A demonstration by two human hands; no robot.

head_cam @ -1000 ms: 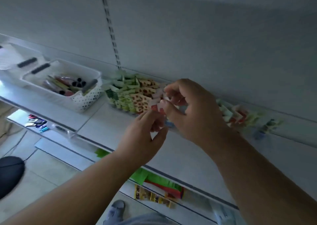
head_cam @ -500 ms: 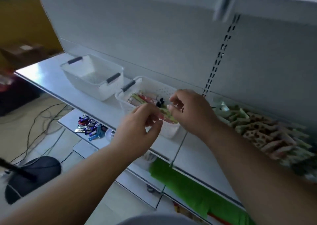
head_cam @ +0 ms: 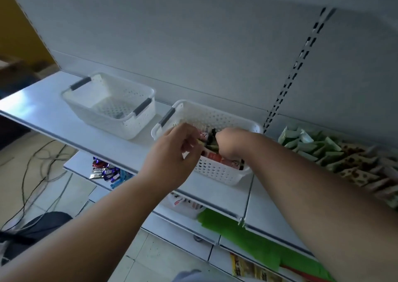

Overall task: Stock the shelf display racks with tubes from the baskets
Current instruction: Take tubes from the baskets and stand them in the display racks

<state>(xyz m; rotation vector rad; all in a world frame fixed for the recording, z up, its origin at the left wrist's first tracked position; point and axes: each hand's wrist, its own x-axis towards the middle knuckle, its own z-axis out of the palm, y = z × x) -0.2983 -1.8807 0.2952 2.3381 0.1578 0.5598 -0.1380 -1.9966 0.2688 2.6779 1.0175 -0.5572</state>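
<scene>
Both hands in the near white basket [head_cam: 217, 170]. My right hand [head_cam: 229, 143] grips tubes [head_cam: 212, 147]; left hand [head_cam: 172, 157] fingers curled, contents unclear. Should lift cleanly over the rim.

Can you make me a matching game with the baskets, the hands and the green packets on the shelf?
Things:
1. left basket
2. right basket
3. right hand
4. green packets

Places or states:
A. reaching down inside a basket
B. stacked on the shelf, far right
C. nothing visible inside
D. holds tubes

Pairs: 1-C, 2-D, 3-A, 4-B
</scene>
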